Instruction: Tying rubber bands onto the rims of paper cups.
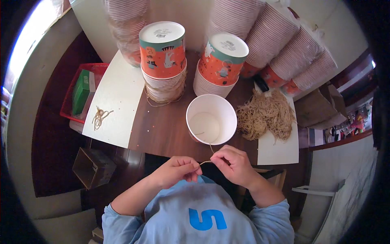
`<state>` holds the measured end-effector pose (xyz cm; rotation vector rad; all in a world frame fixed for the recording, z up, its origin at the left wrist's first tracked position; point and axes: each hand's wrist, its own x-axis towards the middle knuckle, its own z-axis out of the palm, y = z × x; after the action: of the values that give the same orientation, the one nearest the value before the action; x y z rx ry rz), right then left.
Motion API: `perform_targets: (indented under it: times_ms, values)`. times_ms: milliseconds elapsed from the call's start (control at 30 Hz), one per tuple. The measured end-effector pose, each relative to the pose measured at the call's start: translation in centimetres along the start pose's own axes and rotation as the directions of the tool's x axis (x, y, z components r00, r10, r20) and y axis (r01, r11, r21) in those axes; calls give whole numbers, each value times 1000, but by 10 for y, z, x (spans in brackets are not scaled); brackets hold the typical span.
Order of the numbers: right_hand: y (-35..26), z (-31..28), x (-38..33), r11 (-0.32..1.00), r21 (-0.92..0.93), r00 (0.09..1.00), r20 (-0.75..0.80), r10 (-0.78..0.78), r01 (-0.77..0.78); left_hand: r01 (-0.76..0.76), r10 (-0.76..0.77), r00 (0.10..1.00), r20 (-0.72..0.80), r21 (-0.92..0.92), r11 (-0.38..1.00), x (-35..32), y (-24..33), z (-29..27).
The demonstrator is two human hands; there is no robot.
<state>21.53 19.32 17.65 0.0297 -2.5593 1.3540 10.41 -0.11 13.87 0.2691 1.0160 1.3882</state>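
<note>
Both hands sit low in the centre of the frame, close together above the person's light blue top. The left hand [177, 171] is closed in a loose fist, fingertips pinched on one end of a thin tan rubber band [206, 162]. The right hand [234, 163] pinches the other end, fingers curled narrow. The band runs short between them; a strand appears to lead up toward the open white paper cup [211, 119] just above the hands, though the view is too fine to confirm.

The cup stands upright on the dark wooden bench [162, 126]. To its right, a heap of rubber bands [266, 114] lies partly on a white sheet. Behind it, two stacks of upturned orange printed cups [162, 57] stand, the left one bound with bands. A few loose bands [99, 116] lie on the white board at left. A red tray [69, 97] sits at the far left.
</note>
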Motion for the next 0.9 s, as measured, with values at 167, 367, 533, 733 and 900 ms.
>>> perform_targets:
  times_ms: [167, 367, 533, 733, 900]
  values:
    - [-11, -3, 7, 987, 144, 983, 177, 47, -73, -94, 92, 996, 19, 234, 968, -6, 13, 13]
    - [-6, 4, 10, 752, 519, 869, 475, 140, -405, -115, 120, 993, 6, 353, 928, -12, 37, 26]
    - [-17, -9, 28, 904, 367, 954, 274, 119, -218, -160, 176, 984, -1, 420, 893, -10, 56, 25]
    - [-2, -24, 67, 981, -73, 983, 62, -175, 180, -284, 394, 916, -82, 559, 779, 8, 78, 21]
    - [56, -6, 106, 992, -4, 992, -38, 124, -124, -242, 715, 627, -310, 795, 557, 59, 79, -48]
